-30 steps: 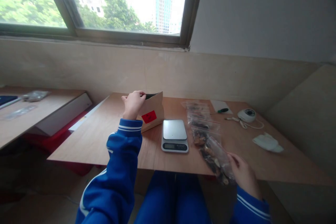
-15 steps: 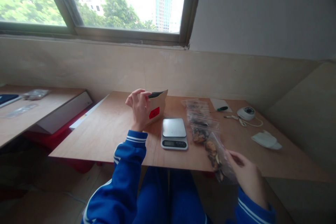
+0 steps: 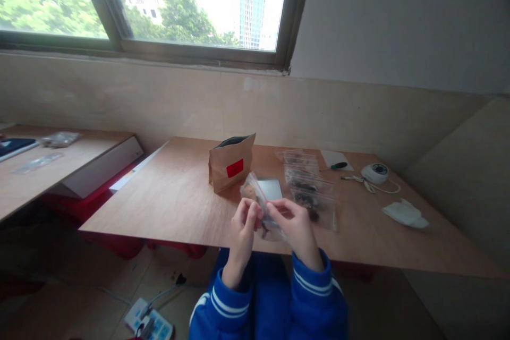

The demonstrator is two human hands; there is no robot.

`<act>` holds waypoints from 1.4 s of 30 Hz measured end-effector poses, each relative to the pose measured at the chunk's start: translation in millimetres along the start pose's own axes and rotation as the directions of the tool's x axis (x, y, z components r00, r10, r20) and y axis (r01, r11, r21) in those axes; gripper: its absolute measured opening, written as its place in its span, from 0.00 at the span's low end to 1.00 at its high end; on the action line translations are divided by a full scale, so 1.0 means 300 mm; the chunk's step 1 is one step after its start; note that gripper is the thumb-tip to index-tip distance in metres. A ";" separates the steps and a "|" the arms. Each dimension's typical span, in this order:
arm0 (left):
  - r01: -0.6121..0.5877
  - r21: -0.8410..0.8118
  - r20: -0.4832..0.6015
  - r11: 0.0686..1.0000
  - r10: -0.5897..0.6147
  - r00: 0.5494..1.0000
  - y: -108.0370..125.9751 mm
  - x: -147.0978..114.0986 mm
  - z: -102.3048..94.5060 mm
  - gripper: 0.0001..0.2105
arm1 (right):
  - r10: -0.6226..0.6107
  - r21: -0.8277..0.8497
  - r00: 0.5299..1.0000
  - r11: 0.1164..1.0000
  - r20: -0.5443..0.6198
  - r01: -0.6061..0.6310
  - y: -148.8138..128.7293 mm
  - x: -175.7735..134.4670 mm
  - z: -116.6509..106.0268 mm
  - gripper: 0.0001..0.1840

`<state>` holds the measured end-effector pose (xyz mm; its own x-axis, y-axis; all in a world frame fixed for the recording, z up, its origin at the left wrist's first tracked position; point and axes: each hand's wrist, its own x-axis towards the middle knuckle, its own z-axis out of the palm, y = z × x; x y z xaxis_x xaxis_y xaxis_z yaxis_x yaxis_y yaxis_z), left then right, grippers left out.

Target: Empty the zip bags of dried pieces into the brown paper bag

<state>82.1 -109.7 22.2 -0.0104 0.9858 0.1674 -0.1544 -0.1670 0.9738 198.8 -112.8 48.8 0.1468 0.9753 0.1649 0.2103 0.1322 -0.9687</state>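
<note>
Both my hands grip a clear zip bag point(image 3: 252, 185) with brownish dried pieces in it, raised over the table's front edge. My left hand point(image 3: 244, 226) pinches its left side with curled fingers. On the other side, my right hand point(image 3: 295, 223) has thumb and fingers closed on the bag near its zip strip. Behind the bag lies a digital kitchen scale point(image 3: 271, 189), partly covered by it and my hands. A brown paper pouch point(image 3: 227, 162) with a red label stands upright, its top open, left of the scale.
Right of the scale, several zip bags point(image 3: 308, 186) of dark dried pieces lie overlapping in a row. Farther right are a green-handled tool point(image 3: 339, 166) on white paper, a white dome camera point(image 3: 374, 172) with its cable, and a crumpled white tissue point(image 3: 405, 213). A power strip point(image 3: 149, 321) lies on the floor.
My left hand has left the paper pouch and come down to the zip bag. My right hand has carried that bag leftward from the row to in front of the scale.
</note>
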 end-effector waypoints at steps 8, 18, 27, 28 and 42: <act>0.019 0.121 -0.113 0.992 -0.005 0.994 -0.080 0.021 -0.078 0.13 | 0.020 0.067 1.000 0.998 0.009 -0.020 0.090 -0.023 0.183 0.16; -0.035 0.203 -0.010 0.979 0.038 0.999 -0.100 -0.002 -0.079 0.13 | 0.114 0.396 0.992 0.909 0.059 -0.128 0.135 -0.043 0.163 0.17; -0.045 0.372 -0.063 0.927 0.074 0.995 -0.132 -0.036 -0.125 0.18 | 0.131 0.239 0.849 0.971 -0.511 -0.006 0.190 -0.012 0.035 0.20; -0.048 0.345 -0.039 0.937 0.066 0.997 -0.137 -0.034 -0.134 0.18 | 0.125 0.248 0.868 0.969 -0.480 -0.002 0.183 -0.012 0.022 0.20; 0.236 -0.599 -0.072 0.765 -0.346 0.936 -0.232 -0.006 -0.096 0.28 | 0.019 0.164 0.998 0.986 0.058 -0.028 0.093 0.069 0.107 0.17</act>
<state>64.3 -99.3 -50.2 -0.0277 0.9812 -0.1913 -0.7127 0.1148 0.6920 176.8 -83.1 19.2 0.0940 0.9863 0.1358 0.0449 0.1321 -0.9902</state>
